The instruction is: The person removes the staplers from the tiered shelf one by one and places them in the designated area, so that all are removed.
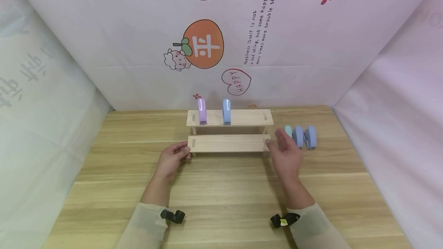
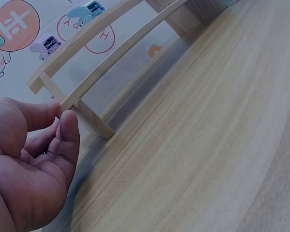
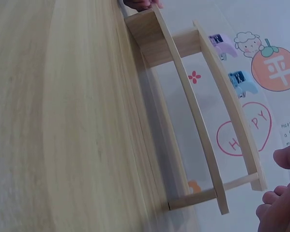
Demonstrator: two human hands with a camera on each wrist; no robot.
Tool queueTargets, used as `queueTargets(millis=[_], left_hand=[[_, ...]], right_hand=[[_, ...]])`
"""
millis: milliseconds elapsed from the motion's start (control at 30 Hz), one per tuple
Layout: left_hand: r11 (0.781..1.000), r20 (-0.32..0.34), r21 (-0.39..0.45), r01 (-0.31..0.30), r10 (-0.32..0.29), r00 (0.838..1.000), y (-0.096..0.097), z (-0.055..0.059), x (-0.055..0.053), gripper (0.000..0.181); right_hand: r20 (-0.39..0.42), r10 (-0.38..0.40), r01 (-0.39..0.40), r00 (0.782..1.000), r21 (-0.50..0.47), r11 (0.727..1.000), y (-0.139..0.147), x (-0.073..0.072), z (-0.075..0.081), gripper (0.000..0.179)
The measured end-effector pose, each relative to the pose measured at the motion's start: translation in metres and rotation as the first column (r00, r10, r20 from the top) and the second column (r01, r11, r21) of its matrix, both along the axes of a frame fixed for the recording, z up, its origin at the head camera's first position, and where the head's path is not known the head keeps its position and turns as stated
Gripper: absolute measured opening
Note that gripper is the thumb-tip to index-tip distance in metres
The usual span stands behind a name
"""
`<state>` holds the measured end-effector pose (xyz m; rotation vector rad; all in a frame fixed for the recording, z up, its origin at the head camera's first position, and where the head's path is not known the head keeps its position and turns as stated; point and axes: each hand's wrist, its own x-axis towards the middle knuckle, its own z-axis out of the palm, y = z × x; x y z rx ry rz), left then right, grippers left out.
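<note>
A two-tier wooden rack stands on the table, its lower board bare. My left hand pinches the left end of that lower board between thumb and fingers, as the left wrist view shows closely. Beside the rack's right end is my right hand, fingers extended and holding nothing; in the right wrist view a gap separates it from the rack. On the upper board sit a purple stapler and a blue stapler, side by side toward the left and middle.
Right of the rack, past my right hand, stand a teal stapler, partly hidden, and two blue staplers, one nearer and one outermost. A printed white cloth hangs behind the wood-grain table.
</note>
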<state>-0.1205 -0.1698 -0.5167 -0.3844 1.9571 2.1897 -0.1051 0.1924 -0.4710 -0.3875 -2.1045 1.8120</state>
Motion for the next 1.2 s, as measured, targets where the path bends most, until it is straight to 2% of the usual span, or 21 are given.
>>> queueTargets(millis=[367, 667, 967, 1200], left_hand=[[1.0, -0.005, 0.006, 0.011, -0.011, 1.0, -0.001, -0.002, 0.0, 0.044], [1.0, -0.002, 0.004, -0.006, 0.006, 1.0, 0.0, -0.004, -0.002, 0.041], [1.0, -0.002, 0.006, -0.016, 0.016, 1.0, 0.0, -0.003, -0.002, 0.04], [1.0, -0.003, 0.0, -0.011, 0.011, 1.0, 0.0, -0.002, -0.002, 0.04]], right_hand=[[-0.044, 0.048, -0.048, 0.998, -0.004, 0.999, -0.014, -0.005, 0.004, 0.056], [-0.072, 0.074, -0.075, 0.995, -0.014, 0.997, -0.024, -0.008, 0.01, 0.055], [-0.073, 0.113, -0.114, 0.991, -0.005, 0.993, -0.034, -0.012, 0.011, 0.053], [-0.06, 0.128, -0.125, 0.99, 0.044, 0.991, -0.042, -0.016, 0.015, 0.055]])
